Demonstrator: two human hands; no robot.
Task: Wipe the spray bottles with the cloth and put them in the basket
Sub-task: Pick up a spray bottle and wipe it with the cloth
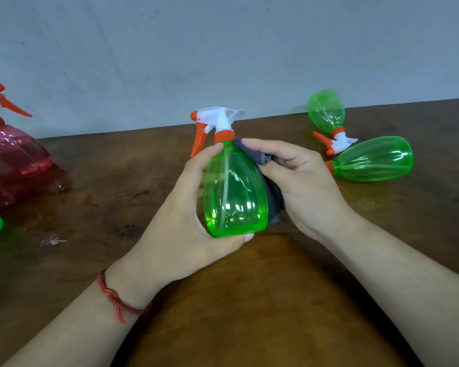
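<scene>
Our forearms are bare. At the wrist of our left hand we wear a thin red cord bracelet, twisted and knotted, with a short loose end hanging on its near side.

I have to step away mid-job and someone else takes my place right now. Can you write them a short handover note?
Left hand: holds the green spray bottle roughly upright, fingers curled round its body.
Right hand: holds the grey cloth against the bottle's right side.
Elsewhere: far green bottle and near green bottle lie on their sides on the table, right; red bottles at the left edge. No basket in view.
Done: cannot tell which bottles are wiped.
Left: finish wiping this one, put it in the basket, then the others.
</scene>
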